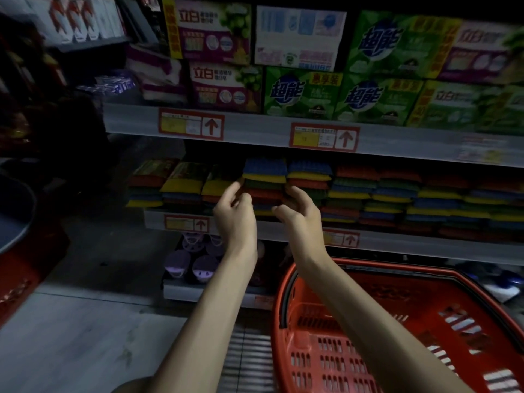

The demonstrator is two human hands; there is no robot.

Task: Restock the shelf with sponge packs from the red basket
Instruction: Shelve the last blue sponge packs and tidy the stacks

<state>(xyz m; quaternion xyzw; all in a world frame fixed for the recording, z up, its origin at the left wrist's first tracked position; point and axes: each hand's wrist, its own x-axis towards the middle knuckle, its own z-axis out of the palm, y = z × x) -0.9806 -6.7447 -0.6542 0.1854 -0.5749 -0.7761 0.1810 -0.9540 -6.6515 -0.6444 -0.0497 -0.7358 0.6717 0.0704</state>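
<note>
1. Shelf (181, 219): the middle level of a dim store rack, taken here as the landmark; its front rail carries red price tags.
2. Sponge packs (265, 177): stacks in blue, yellow, green and red fill this shelf from end to end, lying flat in piles.
3. Left hand (236, 215): raised in front of the shelf rail, fingers (231, 194) loosely curled and apart, gripping nothing; the packs lie just beyond the fingertips.
4. Right hand (300, 214): beside the left, also before the rail, fingers (297, 194) spread and bent, empty; whether the tips touch the stack behind is unclear in the blur.
5. Red basket (326, 333): below the shelf and to its right, under the right forearm; no pack can be seen on its visible floor.
6. Soap boxes (300, 92): green and purple cartons on the level above the shelf.
</note>
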